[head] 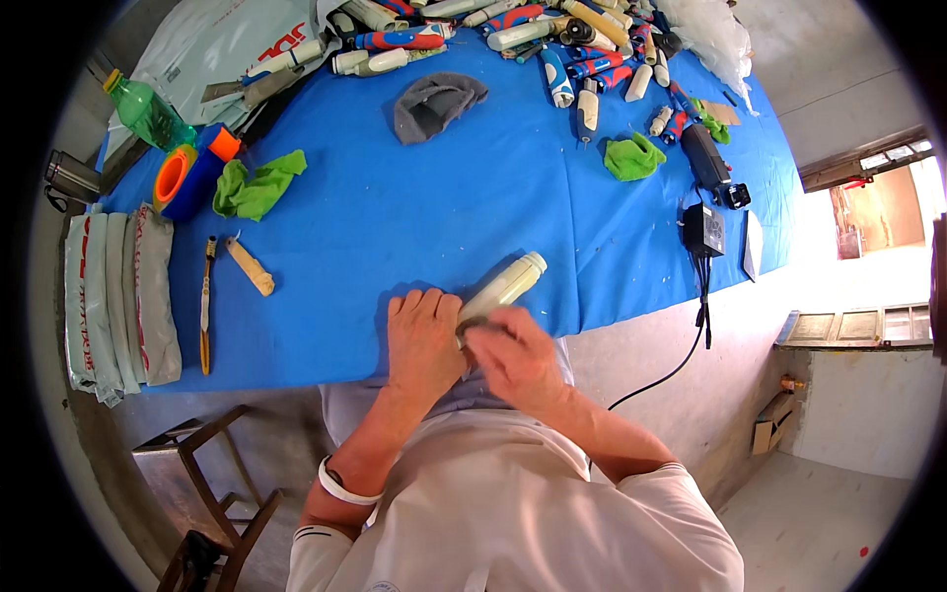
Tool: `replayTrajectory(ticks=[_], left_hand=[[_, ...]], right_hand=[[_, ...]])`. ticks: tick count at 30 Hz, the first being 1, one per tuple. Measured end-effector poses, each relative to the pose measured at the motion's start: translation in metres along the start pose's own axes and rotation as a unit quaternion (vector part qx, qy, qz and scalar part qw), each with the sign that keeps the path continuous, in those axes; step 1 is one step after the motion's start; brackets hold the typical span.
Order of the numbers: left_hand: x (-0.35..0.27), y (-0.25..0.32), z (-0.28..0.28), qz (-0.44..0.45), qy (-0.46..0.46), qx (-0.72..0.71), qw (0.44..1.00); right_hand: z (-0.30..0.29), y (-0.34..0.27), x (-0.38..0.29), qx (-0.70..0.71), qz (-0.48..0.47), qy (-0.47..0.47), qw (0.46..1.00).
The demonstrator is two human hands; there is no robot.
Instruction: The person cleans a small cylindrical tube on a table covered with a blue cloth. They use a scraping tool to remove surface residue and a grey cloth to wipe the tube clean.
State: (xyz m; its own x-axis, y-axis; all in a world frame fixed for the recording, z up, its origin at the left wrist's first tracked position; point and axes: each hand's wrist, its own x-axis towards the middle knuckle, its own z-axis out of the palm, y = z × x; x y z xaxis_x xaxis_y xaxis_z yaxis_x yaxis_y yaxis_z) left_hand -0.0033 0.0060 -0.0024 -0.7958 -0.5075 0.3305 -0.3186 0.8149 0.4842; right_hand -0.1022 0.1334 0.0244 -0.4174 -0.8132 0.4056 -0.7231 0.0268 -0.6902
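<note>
A cream-coloured plastic cylinder (504, 287) with a ribbed, capped far end lies slanted near the table's front edge. My left hand (425, 337) grips its near end from the left, knuckles up. My right hand (514, 355), blurred, is curled against the cylinder's near right side. Between its fingers and the plastic shows a small dark piece (481, 325), whose kind I cannot make out. The hands hide the cylinder's near end.
Blue cloth (355, 244) covers the table. A toothbrush (207, 311), a tape dispenser (174, 177), a green bottle (152, 115) and plastic packages (122, 303) are left. Cylindrical housings (555, 74) pile up behind a grey cloth cap (436, 103). A power adapter (703, 231) sits right, its cables over the edge.
</note>
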Motion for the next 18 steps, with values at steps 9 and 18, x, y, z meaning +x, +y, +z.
replayTrajectory(ticks=[9,18], left_hand=[[-0.001,-0.002,0.002,0.003,0.004,0.015,1.000],[-0.002,-0.002,0.003,0.000,0.013,0.006,1.000]], right_hand=[[0.005,-0.003,0.004,-0.021,-0.025,-0.001,0.999],[0.000,0.001,0.009,-0.027,-0.013,0.004,1.000]])
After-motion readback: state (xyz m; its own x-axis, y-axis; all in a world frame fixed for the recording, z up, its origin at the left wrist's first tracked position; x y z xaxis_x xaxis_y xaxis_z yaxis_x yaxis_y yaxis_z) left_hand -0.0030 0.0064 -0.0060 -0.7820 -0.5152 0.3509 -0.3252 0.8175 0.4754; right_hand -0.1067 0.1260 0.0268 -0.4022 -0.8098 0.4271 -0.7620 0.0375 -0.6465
